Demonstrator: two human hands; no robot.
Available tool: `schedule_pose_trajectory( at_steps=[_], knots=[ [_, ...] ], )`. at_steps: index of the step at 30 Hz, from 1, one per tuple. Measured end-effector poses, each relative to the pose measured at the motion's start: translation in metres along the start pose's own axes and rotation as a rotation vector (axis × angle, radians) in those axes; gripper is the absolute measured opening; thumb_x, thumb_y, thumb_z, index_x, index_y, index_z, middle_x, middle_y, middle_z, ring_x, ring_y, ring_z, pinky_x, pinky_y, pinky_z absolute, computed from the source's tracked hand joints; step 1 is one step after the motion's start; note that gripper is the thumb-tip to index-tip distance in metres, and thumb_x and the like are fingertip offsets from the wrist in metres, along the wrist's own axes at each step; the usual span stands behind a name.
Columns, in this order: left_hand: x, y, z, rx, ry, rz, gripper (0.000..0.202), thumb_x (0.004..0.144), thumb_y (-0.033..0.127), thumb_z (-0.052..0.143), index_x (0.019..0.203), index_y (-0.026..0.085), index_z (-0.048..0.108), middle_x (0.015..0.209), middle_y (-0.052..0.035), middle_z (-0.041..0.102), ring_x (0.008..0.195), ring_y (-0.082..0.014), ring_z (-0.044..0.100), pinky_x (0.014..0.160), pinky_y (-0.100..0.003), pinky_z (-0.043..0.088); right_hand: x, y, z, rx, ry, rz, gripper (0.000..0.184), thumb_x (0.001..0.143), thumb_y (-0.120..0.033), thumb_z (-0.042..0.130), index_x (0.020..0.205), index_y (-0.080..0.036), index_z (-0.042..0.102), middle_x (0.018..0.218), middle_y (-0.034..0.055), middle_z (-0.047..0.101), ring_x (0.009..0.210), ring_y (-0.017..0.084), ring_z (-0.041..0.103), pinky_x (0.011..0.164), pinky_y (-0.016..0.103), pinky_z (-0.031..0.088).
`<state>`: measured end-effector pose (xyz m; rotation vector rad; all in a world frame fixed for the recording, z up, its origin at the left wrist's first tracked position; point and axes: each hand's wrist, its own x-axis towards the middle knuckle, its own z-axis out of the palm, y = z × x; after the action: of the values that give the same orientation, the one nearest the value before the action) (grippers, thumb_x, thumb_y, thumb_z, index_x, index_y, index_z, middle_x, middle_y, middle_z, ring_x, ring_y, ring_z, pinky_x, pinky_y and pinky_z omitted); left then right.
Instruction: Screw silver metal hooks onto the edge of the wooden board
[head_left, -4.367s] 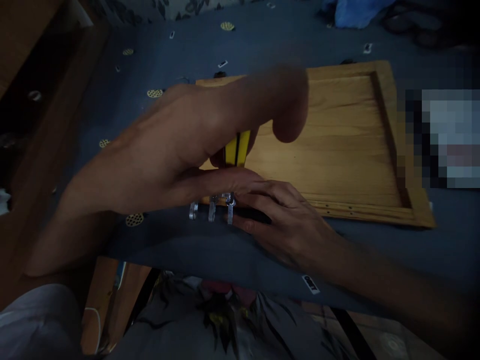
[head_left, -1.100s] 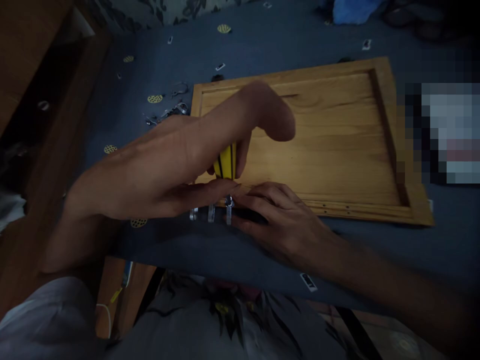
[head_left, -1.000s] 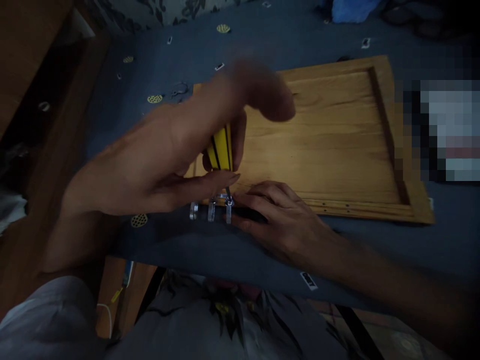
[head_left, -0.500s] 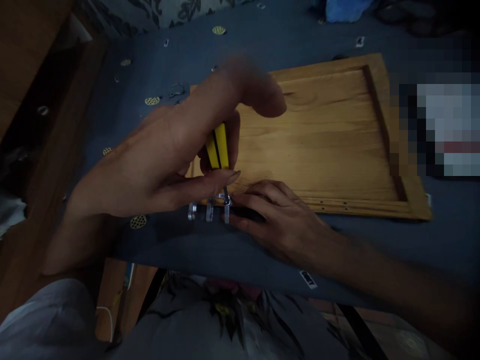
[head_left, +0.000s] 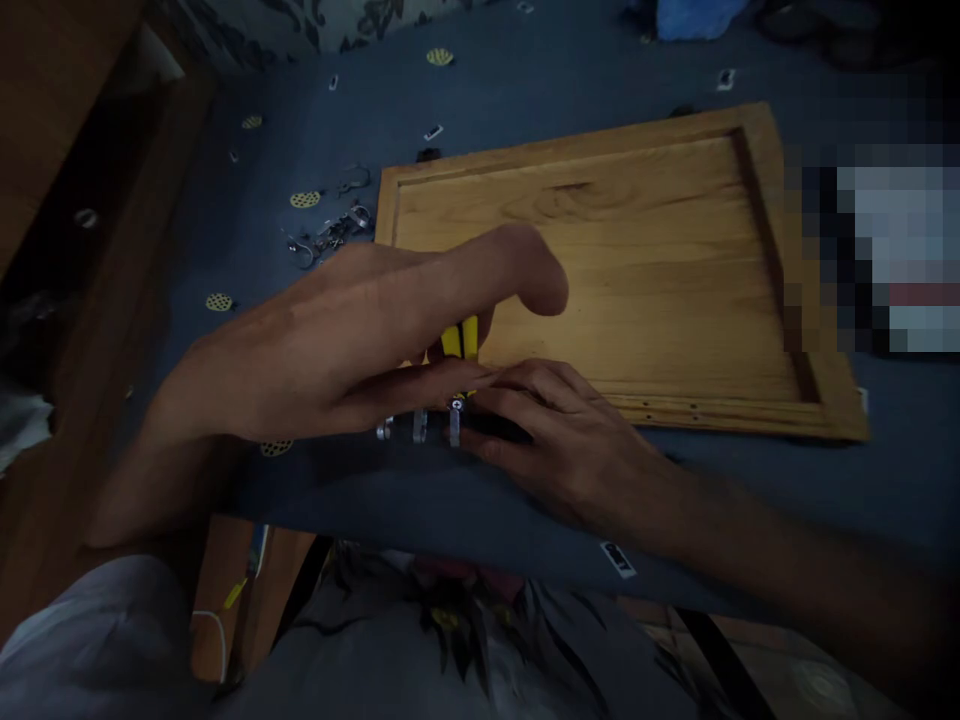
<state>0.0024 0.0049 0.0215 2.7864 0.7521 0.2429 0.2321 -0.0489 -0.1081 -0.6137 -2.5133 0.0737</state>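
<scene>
My left hand (head_left: 352, 340) is closed around a yellow and black screwdriver (head_left: 460, 340), held upright at the near left edge of a wooden panel (head_left: 637, 270). Its tip is hidden behind my fingers, just above a metal hinge (head_left: 420, 428) whose shiny knuckles stick out past the panel's edge. My right hand (head_left: 570, 450) lies beside the hinge on its right, fingers curled and pressed onto a dark part of the hinge at the panel's rim. The panel lies flat on a blue-grey cloth (head_left: 787, 480).
Loose metal hardware (head_left: 330, 232) lies on the cloth left of the panel's far corner. Small yellow perforated discs (head_left: 304, 199) and little tags are scattered about. A blue object (head_left: 697, 15) sits at the far edge. Wooden furniture (head_left: 52, 120) stands at the left.
My left hand has dropped lower with the screwdriver, and less of the yellow handle shows. The right hand has stayed at the hinge.
</scene>
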Motion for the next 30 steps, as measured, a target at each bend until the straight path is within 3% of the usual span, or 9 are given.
schedule_pose_trajectory(
  at_steps=[4, 7, 16, 21, 25, 30],
  knots=[
    [-0.004, -0.003, -0.009, -0.103, 0.065, 0.018, 0.025, 0.107, 0.032, 0.05, 0.131, 0.024, 0.046, 0.123, 0.0001, 0.064, 0.092, -0.0102, 0.071, 0.073, -0.026, 0.063, 0.001, -0.001, -0.001, -0.002, 0.002, 0.014, 0.027, 0.106, -0.019, 0.05, 0.115, -0.021, 0.075, 0.115, 0.0081, 0.073, 0.107, 0.025, 0.056, 0.097, 0.041, 0.048],
    [-0.005, -0.005, -0.013, -0.156, 0.062, 0.027, 0.029, 0.106, 0.028, 0.052, 0.133, 0.022, 0.044, 0.138, -0.0024, 0.059, 0.093, -0.008, 0.068, 0.075, -0.025, 0.062, 0.001, -0.001, -0.001, 0.001, 0.009, 0.008, 0.027, 0.106, -0.019, 0.05, 0.113, -0.02, 0.076, 0.116, 0.008, 0.073, 0.106, 0.024, 0.056, 0.097, 0.041, 0.049],
    [-0.004, 0.0, -0.015, -0.171, 0.051, -0.063, 0.028, 0.106, 0.029, 0.05, 0.133, 0.023, 0.045, 0.118, 0.0023, 0.06, 0.091, -0.0084, 0.067, 0.074, -0.026, 0.06, 0.002, 0.0, -0.001, -0.013, 0.018, 0.008, 0.031, 0.107, -0.022, 0.045, 0.111, -0.022, 0.076, 0.116, 0.0076, 0.073, 0.106, 0.025, 0.058, 0.097, 0.041, 0.051],
    [-0.005, 0.0, -0.014, -0.17, 0.056, -0.036, 0.028, 0.106, 0.028, 0.05, 0.132, 0.022, 0.044, 0.128, 0.002, 0.059, 0.093, -0.0076, 0.066, 0.073, -0.024, 0.059, 0.004, 0.0, -0.004, -0.012, 0.005, 0.001, 0.03, 0.107, -0.021, 0.045, 0.113, -0.021, 0.075, 0.115, 0.0071, 0.074, 0.104, 0.025, 0.058, 0.094, 0.041, 0.051],
    [-0.005, -0.002, -0.014, -0.193, 0.065, -0.081, 0.035, 0.102, 0.034, 0.055, 0.134, 0.022, 0.048, 0.136, -0.0043, 0.061, 0.086, -0.0101, 0.067, 0.073, -0.028, 0.058, 0.003, -0.001, -0.004, -0.019, 0.007, 0.005, 0.027, 0.106, -0.02, 0.049, 0.113, -0.02, 0.075, 0.116, 0.0071, 0.074, 0.105, 0.024, 0.058, 0.094, 0.04, 0.051],
    [-0.004, -0.003, -0.014, -0.188, 0.06, -0.103, 0.035, 0.101, 0.036, 0.056, 0.133, 0.023, 0.051, 0.13, -0.0064, 0.065, 0.084, -0.0125, 0.067, 0.072, -0.031, 0.056, 0.002, -0.002, -0.004, -0.015, 0.004, 0.009, 0.026, 0.105, -0.02, 0.05, 0.113, -0.02, 0.075, 0.117, 0.0079, 0.074, 0.105, 0.024, 0.058, 0.096, 0.04, 0.051]
  ],
)
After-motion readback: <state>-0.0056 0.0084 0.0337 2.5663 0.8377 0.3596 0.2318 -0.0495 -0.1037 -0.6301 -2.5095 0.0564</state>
